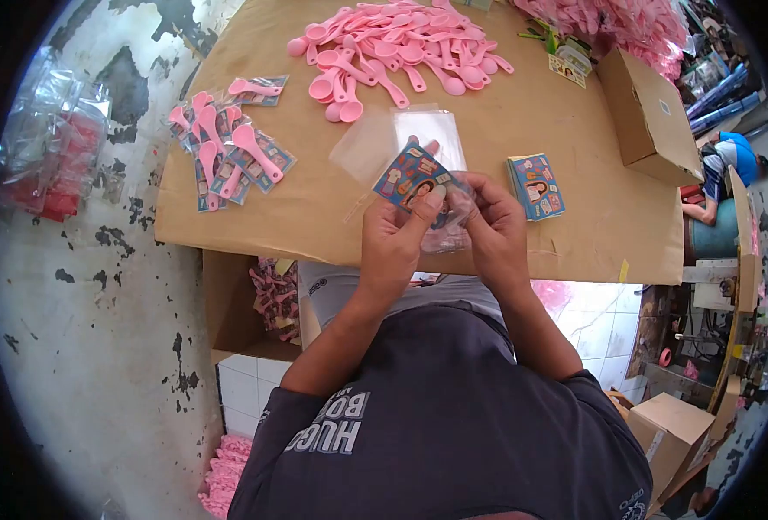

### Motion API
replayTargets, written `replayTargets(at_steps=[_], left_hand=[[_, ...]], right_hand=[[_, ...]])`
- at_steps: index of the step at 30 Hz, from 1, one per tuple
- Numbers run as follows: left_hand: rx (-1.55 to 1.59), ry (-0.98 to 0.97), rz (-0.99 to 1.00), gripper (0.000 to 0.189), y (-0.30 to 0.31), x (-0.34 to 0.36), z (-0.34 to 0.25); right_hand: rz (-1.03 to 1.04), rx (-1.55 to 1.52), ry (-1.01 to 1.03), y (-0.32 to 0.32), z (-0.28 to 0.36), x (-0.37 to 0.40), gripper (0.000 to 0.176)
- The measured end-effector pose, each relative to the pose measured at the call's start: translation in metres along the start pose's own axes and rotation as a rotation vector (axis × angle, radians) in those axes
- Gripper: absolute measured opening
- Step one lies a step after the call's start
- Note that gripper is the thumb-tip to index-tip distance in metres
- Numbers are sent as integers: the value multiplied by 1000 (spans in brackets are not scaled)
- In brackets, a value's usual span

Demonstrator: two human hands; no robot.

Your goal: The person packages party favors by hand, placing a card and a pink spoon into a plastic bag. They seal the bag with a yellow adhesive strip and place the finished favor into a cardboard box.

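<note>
Over the near edge of the table, my left hand (398,232) pinches a blue printed card (407,173) with a portrait on it, thumb across its front. Close beside it, my right hand (498,227) has thumb and fingers closed on a clear plastic bag (460,208) at the card's right end. The bag overlaps that end of the card in this view. Behind both hands lie more clear plastic bags (440,130), flat on the table. A stack of the same cards (537,198) sits to the right of my right hand.
Pink spoons (392,48) form a big heap at the back of the paper-covered table (297,191). Bagged spoons with cards (228,156) lie at the left. An open cardboard box (648,117) stands at the right edge. Beyond it a person (730,165) sits bent over.
</note>
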State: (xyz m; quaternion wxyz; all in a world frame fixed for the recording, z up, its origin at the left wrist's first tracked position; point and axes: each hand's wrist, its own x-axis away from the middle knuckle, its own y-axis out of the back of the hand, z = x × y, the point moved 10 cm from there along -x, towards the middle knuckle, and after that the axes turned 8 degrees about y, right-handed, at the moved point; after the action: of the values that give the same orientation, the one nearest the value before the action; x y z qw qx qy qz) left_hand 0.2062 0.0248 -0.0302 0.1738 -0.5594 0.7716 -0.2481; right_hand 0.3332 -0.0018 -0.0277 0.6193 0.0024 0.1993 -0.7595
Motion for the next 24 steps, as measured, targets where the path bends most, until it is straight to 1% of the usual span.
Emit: replayTargets(at_steps=[1, 2, 4, 5, 7, 9, 11, 13, 14, 16, 17, 19, 21, 23, 24], left_hand=[[-37, -31, -6, 59, 3, -1, -3], [-34, -34, -11, 59, 5, -2, -4], [157, -87, -6, 56, -1, -2, -26], [160, -93, -13, 56, 3, -3, -28], [199, -170, 91, 56, 0, -3, -39], [212, -176, 90, 56, 2, -2, -40], [363, -140, 164, 57, -4, -1, -38], [410, -122, 183, 57, -3, -2, -33], [457, -103, 202, 58, -3, -3, -30], [457, -102, 181, 55, -7, -2, -29], [456, -101, 157, 52, -7, -2, -28], [458, -97, 151, 51, -11, 0, -29], [459, -95, 145, 50, -10, 0, -27], [371, -134, 116, 47, -4, -2, -25], [373, -136, 118, 47, -4, -2, -26]], right_hand=[[22, -39, -62, -4, -6, 3, 19], [28, -37, -64, -5, -5, 4, 19], [36, -42, -142, -10, -11, 8, 16], [46, -41, -146, -12, -12, 10, 16], [10, -32, -168, -12, -16, 13, 14], [8, -30, -166, -15, -17, 15, 15], [-2, -28, -161, -18, -15, 17, 16], [-18, -10, -170, -22, -12, 17, 22], [-18, -10, -169, -23, -14, 17, 22], [-31, 27, -87, -21, -11, 14, 29], [-31, 26, -86, -21, -12, 13, 29], [-15, 130, -45, -21, -9, 11, 32], [-28, 112, -8, -25, -8, 8, 33], [-43, 96, 31, -23, -9, 5, 33], [-35, 152, 54, -21, -12, 3, 33]])
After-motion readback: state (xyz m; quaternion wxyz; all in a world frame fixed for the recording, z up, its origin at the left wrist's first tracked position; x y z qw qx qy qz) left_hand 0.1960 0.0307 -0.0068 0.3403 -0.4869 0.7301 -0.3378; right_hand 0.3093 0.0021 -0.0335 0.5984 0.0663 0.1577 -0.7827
